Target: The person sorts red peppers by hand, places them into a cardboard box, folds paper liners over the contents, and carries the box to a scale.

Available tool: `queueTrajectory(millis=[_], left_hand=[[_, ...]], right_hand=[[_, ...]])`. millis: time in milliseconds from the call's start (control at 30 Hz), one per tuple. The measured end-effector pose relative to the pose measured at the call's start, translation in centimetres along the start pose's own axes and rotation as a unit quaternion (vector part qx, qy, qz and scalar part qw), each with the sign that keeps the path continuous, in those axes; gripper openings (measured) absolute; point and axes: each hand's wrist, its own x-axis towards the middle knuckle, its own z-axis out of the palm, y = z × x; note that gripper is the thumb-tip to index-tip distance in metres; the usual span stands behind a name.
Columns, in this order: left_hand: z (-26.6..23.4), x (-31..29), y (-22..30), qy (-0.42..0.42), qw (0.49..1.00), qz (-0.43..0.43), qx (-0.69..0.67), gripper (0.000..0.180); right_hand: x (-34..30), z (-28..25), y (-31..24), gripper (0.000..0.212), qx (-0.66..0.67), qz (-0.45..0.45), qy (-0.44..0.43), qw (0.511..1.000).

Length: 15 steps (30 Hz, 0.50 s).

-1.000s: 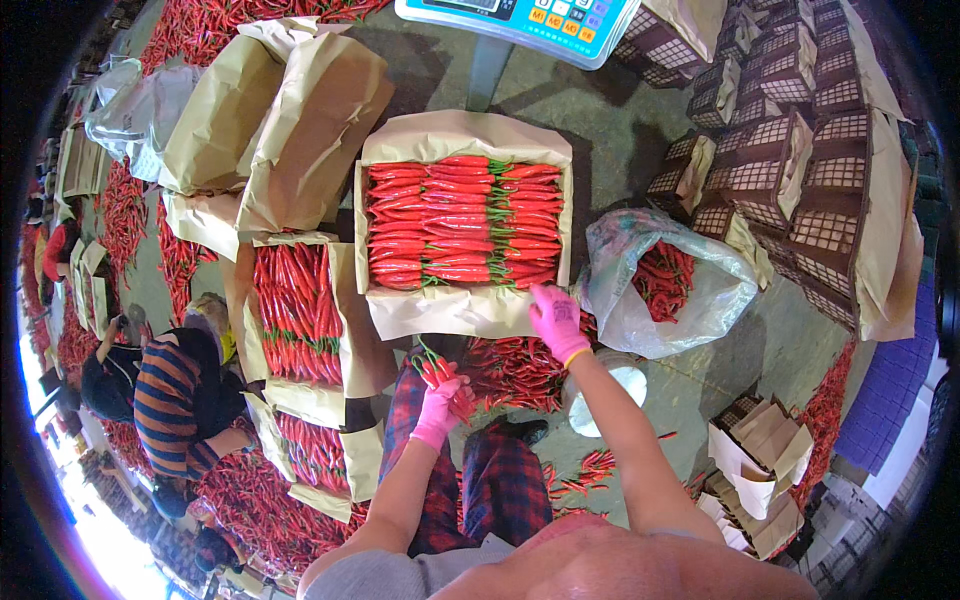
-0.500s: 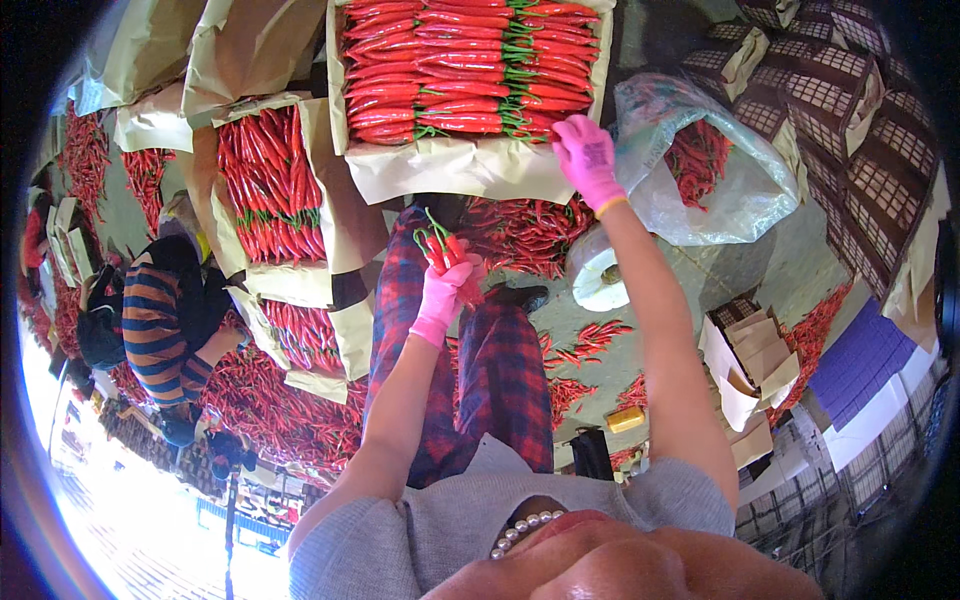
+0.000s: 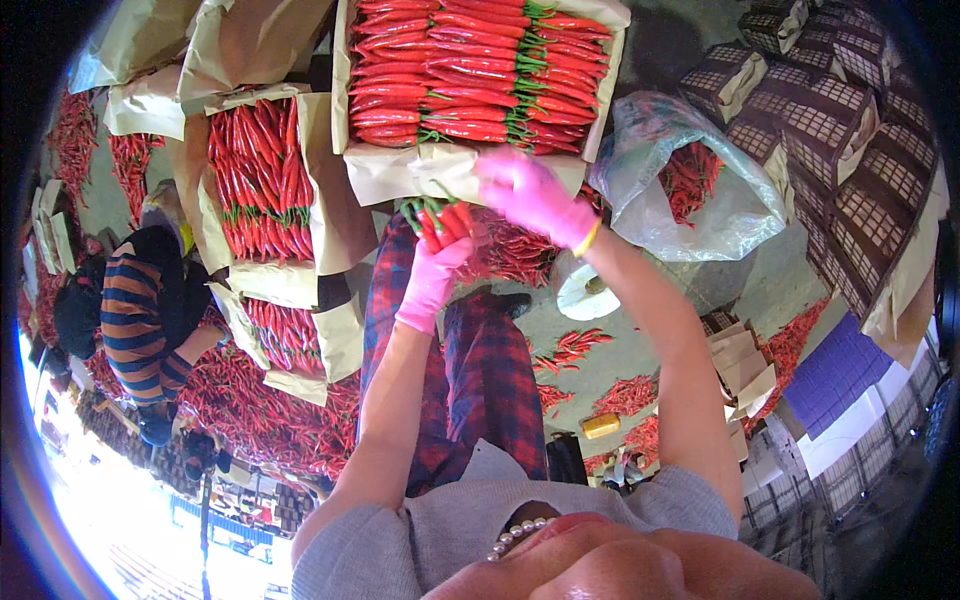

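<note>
My left hand (image 3: 432, 283), in a pink glove, is closed around a few red chili peppers (image 3: 436, 222), their green stems pointing away from me. Close by on its right is my right hand (image 3: 530, 195), also in pink and smeared by motion, so its fingers are hard to read. It hovers over the near paper flap of a paper-lined box (image 3: 400, 172). Inside that box, rows of red chilies (image 3: 470, 75) lie side by side with green stems. Below the flap, a heap of loose chilies (image 3: 520, 250) is partly hidden behind my hands.
Left of me stands another paper-lined box of chilies (image 3: 262, 180). On the right are a clear plastic bag (image 3: 740, 215) with chilies, a white roll (image 3: 588, 290) and stacked brown crates (image 3: 810, 100). A person in a striped top (image 3: 140, 310) bends at the far left.
My right hand has left the box's right front corner and come left and nearer, beside my left hand. The left hand keeps its chilies and has shifted slightly left and nearer.
</note>
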Motion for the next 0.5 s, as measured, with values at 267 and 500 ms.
queueTrajectory(millis=[267, 500], left_hand=[[-2.3, -1.8, 1.8, 0.027, 0.996, -0.024, -0.085, 0.073], [-2.7, -1.9, 0.7, 0.031, 0.996, -0.017, -0.085, 0.074]], right_hand=[[11.8, -7.5, 2.8, 0.066, -0.508, 0.017, 0.112, 0.854], [13.8, -6.2, 4.4, 0.045, -0.530, 0.029, 0.132, 0.837]])
